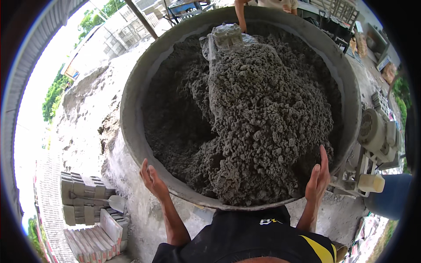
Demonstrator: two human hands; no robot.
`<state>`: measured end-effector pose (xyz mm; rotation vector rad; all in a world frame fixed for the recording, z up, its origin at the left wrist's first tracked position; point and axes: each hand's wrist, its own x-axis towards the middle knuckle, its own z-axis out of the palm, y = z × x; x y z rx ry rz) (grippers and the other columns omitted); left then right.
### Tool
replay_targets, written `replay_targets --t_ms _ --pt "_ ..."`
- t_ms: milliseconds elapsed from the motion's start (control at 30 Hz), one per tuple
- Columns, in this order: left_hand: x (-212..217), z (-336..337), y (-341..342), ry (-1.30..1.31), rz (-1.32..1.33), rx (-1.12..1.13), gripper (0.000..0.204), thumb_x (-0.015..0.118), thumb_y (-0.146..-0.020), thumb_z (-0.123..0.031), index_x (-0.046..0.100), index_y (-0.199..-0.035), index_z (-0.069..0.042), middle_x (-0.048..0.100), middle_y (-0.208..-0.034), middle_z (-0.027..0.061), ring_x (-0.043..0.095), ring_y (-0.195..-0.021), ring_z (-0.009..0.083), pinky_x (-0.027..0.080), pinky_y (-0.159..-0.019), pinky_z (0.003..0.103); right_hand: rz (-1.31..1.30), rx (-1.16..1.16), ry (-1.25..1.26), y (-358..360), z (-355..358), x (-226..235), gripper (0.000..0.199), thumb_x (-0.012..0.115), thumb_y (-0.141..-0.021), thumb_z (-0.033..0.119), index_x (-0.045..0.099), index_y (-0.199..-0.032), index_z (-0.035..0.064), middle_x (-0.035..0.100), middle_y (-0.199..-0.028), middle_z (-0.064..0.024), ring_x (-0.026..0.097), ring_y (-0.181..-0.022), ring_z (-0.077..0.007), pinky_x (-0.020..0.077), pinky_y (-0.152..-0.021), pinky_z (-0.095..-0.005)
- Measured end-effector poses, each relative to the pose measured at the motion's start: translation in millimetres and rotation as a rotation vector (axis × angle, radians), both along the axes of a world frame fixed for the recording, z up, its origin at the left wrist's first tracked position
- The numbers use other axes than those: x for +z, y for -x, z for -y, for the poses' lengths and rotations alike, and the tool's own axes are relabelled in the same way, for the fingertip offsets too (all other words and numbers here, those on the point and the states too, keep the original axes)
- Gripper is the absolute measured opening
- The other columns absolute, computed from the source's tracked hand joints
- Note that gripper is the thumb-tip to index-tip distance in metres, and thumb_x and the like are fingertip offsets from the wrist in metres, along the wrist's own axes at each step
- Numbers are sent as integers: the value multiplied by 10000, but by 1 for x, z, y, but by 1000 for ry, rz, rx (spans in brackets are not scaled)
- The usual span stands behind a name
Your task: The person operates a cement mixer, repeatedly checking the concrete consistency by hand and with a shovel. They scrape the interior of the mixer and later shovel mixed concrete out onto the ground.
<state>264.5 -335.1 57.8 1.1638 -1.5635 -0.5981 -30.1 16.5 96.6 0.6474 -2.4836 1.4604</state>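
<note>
A large round metal mixing pan (pixel 131 127) stands in front of my body, holding a heap of damp, crumbly grey concrete mix (pixel 263 105). Toward its far side, a mix-caked metal hub (pixel 226 36) rises out of the heap. My left hand (pixel 154 180) is at the near left of the rim, fingers stretched out and nothing in it. On the near right, my right hand (pixel 319 177) is raised by the rim with fingers extended, also holding nothing. Whether either palm touches the metal I cannot tell.
Across the pan, another person's arm (pixel 240 15) reaches in beside the hub. An electric motor (pixel 372 129) and a blue barrel (pixel 388 197) stand on the right. Stacked concrete blocks (pixel 83 193), a shovel (pixel 116 203) and upright slabs (pixel 94 241) are at lower left.
</note>
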Motion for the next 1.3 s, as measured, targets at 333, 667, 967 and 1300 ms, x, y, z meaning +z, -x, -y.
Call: replay_targets --t_ms 333,667,967,1300 --pt "-3 -6 14 7 30 -1 316 523 -1019 -190 611 -1261 -8 584 -1249 120 536 -1157 240 402 -994 351 -42 31 70 21 -15 -19 389 472 -1024 303 631 -1212 2 691 -1112 -153 648 -852 -225 491 -833 -377" --pt "-2 -7 18 26 119 5 283 567 -1003 -213 662 -1181 -15 621 -1183 106 570 -1091 228 443 -905 339 -90 -97 77 14 -16 -16 293 602 -976 153 673 -742 -8 652 -665 -67 497 -525 -118 324 -480 -305" --pt "7 -14 21 23 184 12 229 613 -966 -156 683 -1136 -19 638 -1145 93 586 -1032 217 469 -856 335 -121 -104 129 15 -15 -10 290 611 -961 125 664 -706 -2 569 -587 -31 429 -471 -95 273 -458 -299" --pt "-1 -13 20 10 167 5 240 619 -961 -145 680 -1153 -16 640 -1126 93 588 -1022 220 462 -894 353 -124 -88 147 16 -18 -7 218 651 -908 59 660 -695 11 538 -570 -33 440 -485 -125 313 -475 -293"
